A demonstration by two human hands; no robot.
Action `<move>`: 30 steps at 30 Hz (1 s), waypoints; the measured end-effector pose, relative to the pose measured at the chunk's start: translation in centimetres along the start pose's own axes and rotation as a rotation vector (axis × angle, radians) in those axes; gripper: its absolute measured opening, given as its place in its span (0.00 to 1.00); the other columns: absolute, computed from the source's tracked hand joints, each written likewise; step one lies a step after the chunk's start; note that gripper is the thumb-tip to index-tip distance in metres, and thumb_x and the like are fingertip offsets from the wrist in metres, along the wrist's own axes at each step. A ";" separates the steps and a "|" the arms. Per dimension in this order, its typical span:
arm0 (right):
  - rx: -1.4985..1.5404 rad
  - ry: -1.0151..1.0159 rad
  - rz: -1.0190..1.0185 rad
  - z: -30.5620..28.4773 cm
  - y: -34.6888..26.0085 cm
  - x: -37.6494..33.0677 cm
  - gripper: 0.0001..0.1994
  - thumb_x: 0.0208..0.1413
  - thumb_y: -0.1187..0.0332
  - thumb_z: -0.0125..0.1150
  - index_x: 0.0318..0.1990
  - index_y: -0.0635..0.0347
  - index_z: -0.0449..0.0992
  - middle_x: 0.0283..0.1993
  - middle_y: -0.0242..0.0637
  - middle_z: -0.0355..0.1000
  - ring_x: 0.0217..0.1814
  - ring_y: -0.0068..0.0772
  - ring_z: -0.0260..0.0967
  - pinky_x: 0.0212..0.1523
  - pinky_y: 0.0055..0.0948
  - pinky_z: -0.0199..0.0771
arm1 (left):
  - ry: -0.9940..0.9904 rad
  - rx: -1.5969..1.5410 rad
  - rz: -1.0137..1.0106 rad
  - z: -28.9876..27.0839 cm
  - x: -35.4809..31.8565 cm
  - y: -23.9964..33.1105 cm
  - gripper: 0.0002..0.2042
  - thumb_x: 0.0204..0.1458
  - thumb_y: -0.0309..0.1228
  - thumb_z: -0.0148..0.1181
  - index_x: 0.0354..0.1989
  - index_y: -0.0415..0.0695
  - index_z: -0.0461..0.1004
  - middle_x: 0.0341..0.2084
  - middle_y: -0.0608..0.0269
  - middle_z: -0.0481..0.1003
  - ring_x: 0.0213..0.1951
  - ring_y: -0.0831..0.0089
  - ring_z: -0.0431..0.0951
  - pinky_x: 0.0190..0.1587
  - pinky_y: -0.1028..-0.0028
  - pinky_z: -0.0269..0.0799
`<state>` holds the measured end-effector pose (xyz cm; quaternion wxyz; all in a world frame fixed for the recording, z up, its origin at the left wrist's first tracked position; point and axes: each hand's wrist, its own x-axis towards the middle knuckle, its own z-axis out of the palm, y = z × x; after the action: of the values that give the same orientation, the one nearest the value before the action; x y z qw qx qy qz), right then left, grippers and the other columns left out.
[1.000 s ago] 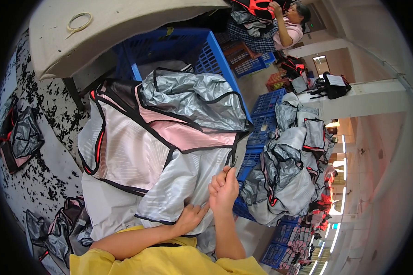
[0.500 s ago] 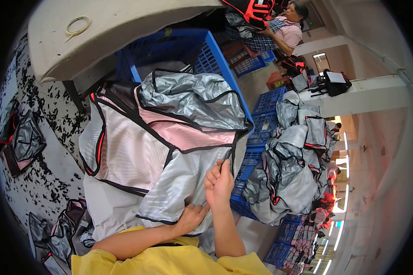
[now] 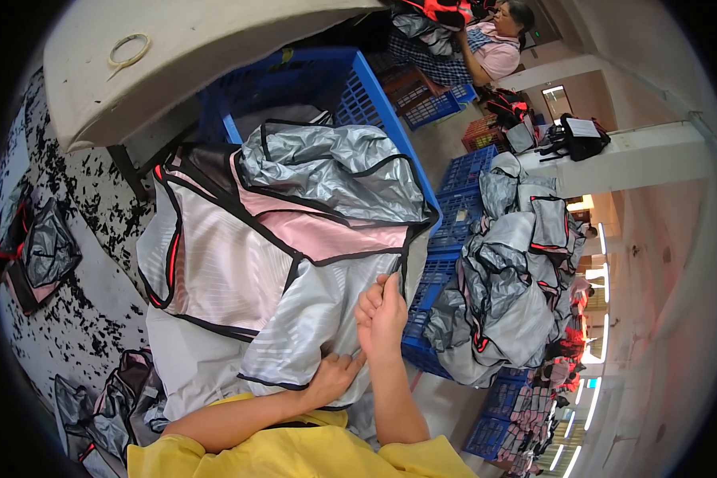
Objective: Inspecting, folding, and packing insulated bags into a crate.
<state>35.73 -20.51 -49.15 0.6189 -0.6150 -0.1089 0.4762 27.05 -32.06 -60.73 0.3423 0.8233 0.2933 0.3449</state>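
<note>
A sewn bag piece [image 3: 223, 247] of pale pink and silver fabric with black binding and a red-edged strip lies spread over my lap and a blue crate. Its crinkled silver lining [image 3: 331, 171] bunches at the far side. My left hand [image 3: 336, 381] has its fingers curled on the near silver part, gripping the fabric by its lower edge. Just above and to the right, my right hand [image 3: 381, 315] is closed in a pinch beside the black-bound right edge. What lies between those fingertips is too small to make out.
The blue crate [image 3: 382, 95] stands ahead, beside a pale table [image 3: 215, 48] with a tape roll [image 3: 129, 51]. Stacked blue crates on the right bear a heap of silver bag pieces [image 3: 502, 279]. More pieces [image 3: 123, 406] and black scraps lie on the left floor. A co-worker [image 3: 494, 48] sits far right.
My hands and the bag piece stay nearly where they were. The view has shifted slightly. The co-worker's hand and the red-black bag have moved up a little.
</note>
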 end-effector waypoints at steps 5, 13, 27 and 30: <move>-0.166 -0.074 -0.159 -2.9 -0.7 -2.1 0.16 0.76 0.52 0.47 0.49 0.55 0.70 0.24 0.21 0.56 0.21 0.13 0.51 0.19 0.18 0.47 | -0.085 -0.109 0.133 -0.3 1.4 0.0 0.08 0.49 0.24 0.57 0.38 0.41 0.76 0.27 0.56 0.73 0.28 0.56 0.76 0.31 0.60 0.73; -0.791 -0.085 -0.650 -4.5 -1.0 -4.9 0.15 0.73 0.62 0.55 0.58 0.63 0.71 0.32 0.26 0.67 0.32 0.14 0.59 0.33 0.20 0.65 | -0.111 -0.020 0.122 -3.4 2.1 0.5 0.08 0.47 0.24 0.63 0.36 0.39 0.75 0.27 0.52 0.74 0.25 0.54 0.77 0.28 0.56 0.73; -1.001 -0.198 -0.609 -11.3 1.6 -4.8 0.11 0.65 0.65 0.64 0.47 0.64 0.80 0.42 0.46 0.81 0.43 0.46 0.81 0.42 0.36 0.79 | -0.059 0.754 0.031 -18.6 2.4 5.8 0.29 0.44 0.36 0.73 0.56 0.39 0.75 0.39 0.54 0.77 0.51 0.48 0.75 0.53 0.46 0.68; -0.838 -0.271 -0.529 -11.6 2.3 -3.9 0.10 0.64 0.69 0.64 0.49 0.62 0.80 0.43 0.45 0.81 0.43 0.46 0.81 0.43 0.35 0.79 | -0.166 0.570 -0.274 -18.3 -2.6 -0.7 0.29 0.43 0.36 0.74 0.55 0.39 0.75 0.40 0.50 0.79 0.44 0.48 0.80 0.44 0.50 0.74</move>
<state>41.03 -31.44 -51.93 0.3988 -0.6946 -0.5216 0.2941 11.27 -26.92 -52.59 0.1640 0.8641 0.4574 0.1313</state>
